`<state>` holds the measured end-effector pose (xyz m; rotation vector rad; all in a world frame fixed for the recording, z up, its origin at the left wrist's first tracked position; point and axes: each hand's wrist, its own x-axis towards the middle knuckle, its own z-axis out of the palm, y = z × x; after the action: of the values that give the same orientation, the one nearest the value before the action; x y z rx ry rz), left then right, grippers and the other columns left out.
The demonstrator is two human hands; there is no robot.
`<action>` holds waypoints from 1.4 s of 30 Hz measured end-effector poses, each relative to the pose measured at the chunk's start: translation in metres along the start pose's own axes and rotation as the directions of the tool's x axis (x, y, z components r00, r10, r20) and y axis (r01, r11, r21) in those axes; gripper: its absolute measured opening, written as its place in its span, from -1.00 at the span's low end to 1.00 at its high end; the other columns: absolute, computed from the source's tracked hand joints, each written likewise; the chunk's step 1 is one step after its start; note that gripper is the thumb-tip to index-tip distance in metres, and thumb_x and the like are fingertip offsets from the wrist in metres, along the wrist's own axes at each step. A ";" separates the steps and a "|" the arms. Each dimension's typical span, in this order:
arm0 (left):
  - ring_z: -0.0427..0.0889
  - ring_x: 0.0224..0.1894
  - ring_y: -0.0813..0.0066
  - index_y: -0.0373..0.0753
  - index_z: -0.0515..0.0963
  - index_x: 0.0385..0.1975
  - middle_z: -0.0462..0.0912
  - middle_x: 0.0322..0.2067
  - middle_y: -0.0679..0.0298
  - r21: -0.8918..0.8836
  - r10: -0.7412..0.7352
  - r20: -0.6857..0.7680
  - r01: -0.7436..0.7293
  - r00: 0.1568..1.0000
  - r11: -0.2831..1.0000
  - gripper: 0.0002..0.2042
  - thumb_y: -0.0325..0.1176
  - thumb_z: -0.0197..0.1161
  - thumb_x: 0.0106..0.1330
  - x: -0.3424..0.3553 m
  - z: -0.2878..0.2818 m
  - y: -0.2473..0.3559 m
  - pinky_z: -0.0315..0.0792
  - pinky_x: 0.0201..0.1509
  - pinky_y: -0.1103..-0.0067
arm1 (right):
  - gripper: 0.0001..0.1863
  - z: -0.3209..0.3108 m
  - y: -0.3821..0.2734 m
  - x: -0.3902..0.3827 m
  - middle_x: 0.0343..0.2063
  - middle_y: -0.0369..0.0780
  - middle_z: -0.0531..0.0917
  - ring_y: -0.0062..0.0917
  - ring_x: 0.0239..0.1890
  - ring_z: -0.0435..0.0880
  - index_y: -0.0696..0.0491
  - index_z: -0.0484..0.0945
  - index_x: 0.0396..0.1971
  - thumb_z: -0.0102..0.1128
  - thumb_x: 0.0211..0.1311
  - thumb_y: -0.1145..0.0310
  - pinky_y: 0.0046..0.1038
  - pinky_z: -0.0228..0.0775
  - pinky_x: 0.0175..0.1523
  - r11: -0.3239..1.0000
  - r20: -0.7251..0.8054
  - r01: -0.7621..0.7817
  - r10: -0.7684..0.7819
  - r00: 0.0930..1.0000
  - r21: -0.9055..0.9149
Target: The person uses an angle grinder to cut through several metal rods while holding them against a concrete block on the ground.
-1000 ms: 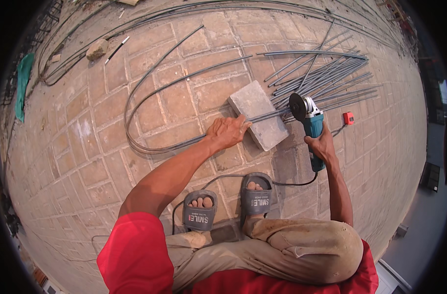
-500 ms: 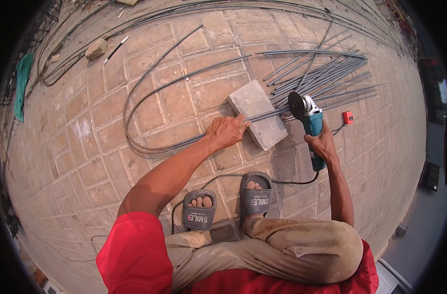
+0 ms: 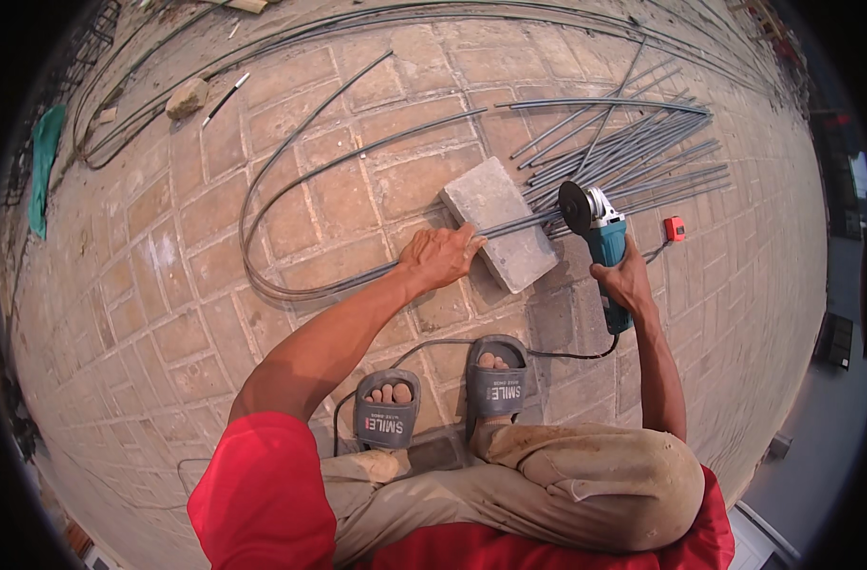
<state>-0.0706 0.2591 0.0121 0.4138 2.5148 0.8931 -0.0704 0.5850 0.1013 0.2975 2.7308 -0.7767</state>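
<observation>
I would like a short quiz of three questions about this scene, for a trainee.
1. True or false: the left hand presses a metal rod onto the grey block.
2. What does the right hand hold? A) hammer B) angle grinder C) pliers
3. Fill in: the small red thing lies on the ____ of the grinder.

Key: 1 true; 2 B; 3 right.
</observation>
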 end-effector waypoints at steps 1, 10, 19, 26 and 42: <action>0.64 -0.36 -0.23 -0.23 0.51 -0.15 0.64 -0.48 -0.16 0.003 0.003 -0.006 -0.003 1.000 1.000 -0.62 0.00 -0.02 0.48 0.000 0.000 0.000 0.50 -0.21 0.07 | -0.30 0.000 0.000 -0.001 -0.24 0.11 0.64 -0.10 -0.17 0.67 0.31 0.42 0.02 0.32 -0.20 0.28 -0.24 0.47 0.00 1.000 -0.001 -0.001 0.001 1.000 0.000; 0.64 -0.34 -0.24 -0.23 0.51 -0.10 0.64 -0.46 -0.18 0.011 0.000 0.012 0.000 1.000 1.000 -0.60 0.01 -0.04 0.49 0.001 -0.002 0.000 0.50 -0.19 0.05 | -0.31 0.003 0.002 -0.008 -0.31 0.09 0.64 -0.14 -0.25 0.66 0.32 0.41 -0.01 0.32 -0.20 0.27 -0.25 0.48 -0.06 0.999 -0.012 -0.036 0.036 0.999 0.016; 0.64 -0.31 -0.24 -0.22 0.51 -0.07 0.65 -0.43 -0.19 0.015 -0.012 0.022 0.011 1.000 1.000 -0.59 0.02 -0.04 0.49 0.001 -0.001 0.000 0.51 -0.17 0.06 | -0.30 0.007 0.010 -0.016 -0.28 0.07 0.64 -0.15 -0.22 0.66 0.31 0.40 0.03 0.32 -0.19 0.27 -0.25 0.48 -0.04 1.000 -0.020 -0.023 0.023 1.000 0.012; 0.64 -0.31 -0.24 -0.21 0.51 -0.04 0.65 -0.43 -0.18 0.009 -0.008 0.015 0.008 1.000 1.000 -0.59 0.03 -0.03 0.48 0.002 -0.002 0.002 0.50 -0.15 0.07 | -0.30 0.006 0.013 -0.007 -0.25 0.06 0.65 -0.14 -0.18 0.65 0.28 0.41 0.04 0.32 -0.19 0.27 -0.24 0.45 0.00 0.997 -0.026 -0.012 0.014 1.000 0.075; 0.64 -0.35 -0.22 -0.19 0.49 -0.13 0.65 -0.45 -0.16 0.008 -0.001 -0.036 0.002 0.999 1.000 -0.66 -0.03 0.02 0.46 0.002 0.002 0.000 0.50 -0.21 0.06 | -0.29 0.005 0.002 0.004 -0.21 0.08 0.65 -0.11 -0.14 0.66 0.28 0.41 0.04 0.33 -0.20 0.26 -0.24 0.45 0.02 0.998 0.002 -0.024 0.024 1.000 0.055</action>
<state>-0.0710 0.2608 0.0104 0.4017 2.5522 0.8978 -0.0722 0.5840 0.0951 0.3417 2.7029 -0.8467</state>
